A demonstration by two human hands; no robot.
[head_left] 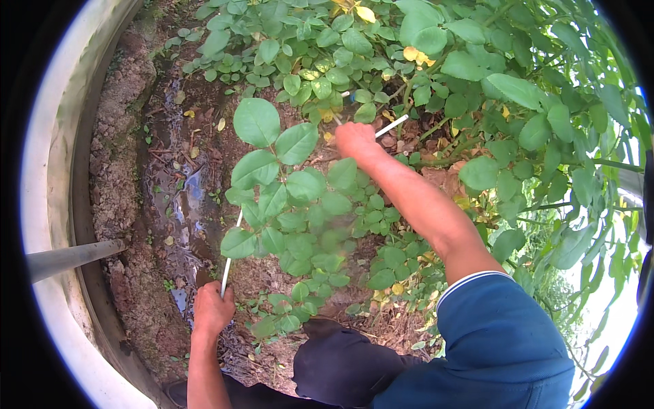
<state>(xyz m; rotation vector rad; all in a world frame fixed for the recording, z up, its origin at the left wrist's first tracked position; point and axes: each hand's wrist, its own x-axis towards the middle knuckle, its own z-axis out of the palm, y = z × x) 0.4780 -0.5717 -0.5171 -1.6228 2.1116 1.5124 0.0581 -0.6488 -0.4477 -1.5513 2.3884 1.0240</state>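
My left hand (212, 307) grips a thin white rod (230, 253), which rises upright behind a leafy rose-like shoot (255, 176). My right hand (355, 140) is reached out among low foliage, fingers closed, with a second white rod (392, 125) slanting out of it to the upper right. A short pale piece with a blue part (346, 95) shows just above that hand; what it belongs to is unclear. Leaves hide much of the left rod, and my right fingertips are hard to make out.
A muddy, wet furrow (174, 191) runs along the left beside a curved pale wall (51, 150) and a grey pipe (75, 258). Dense bushes (518, 136) with some yellow leaves fill the upper right. My dark-clothed leg (334, 361) is at the bottom, over soil and dead leaves.
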